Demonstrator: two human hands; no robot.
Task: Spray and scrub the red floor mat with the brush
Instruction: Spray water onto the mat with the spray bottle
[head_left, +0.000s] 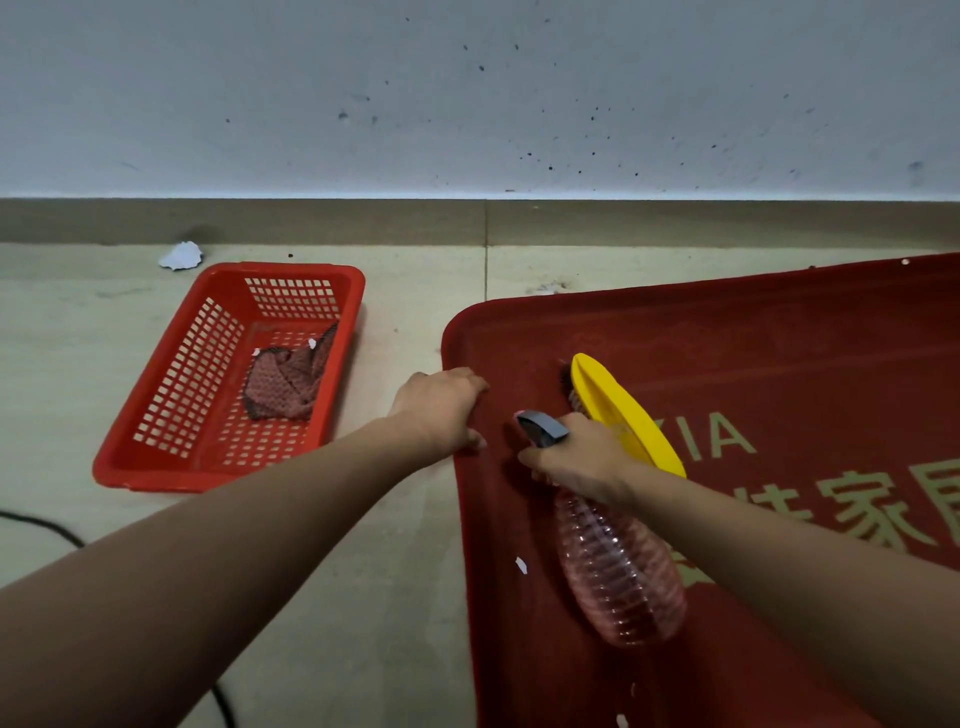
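The red floor mat (779, 353) with pale lettering lies on the floor at the right. A yellow brush (618, 410) rests on it, bristles showing at its far end. My right hand (576, 462) grips the neck of a clear spray bottle (618, 571) with a grey nozzle (543, 428); the nozzle points left and the bottle body hangs toward me above the mat. My left hand (441, 410) presses on the mat's left edge with its fingers curled over the border. A small white scrap (521, 565) sits on the mat.
A red plastic basket (156, 457) stands on the tiled floor to the left, holding a brownish mesh cloth (285, 379). Crumpled white paper (182, 255) lies by the baseboard. A black cable (47, 527) runs along the floor at lower left. The wall rises close behind.
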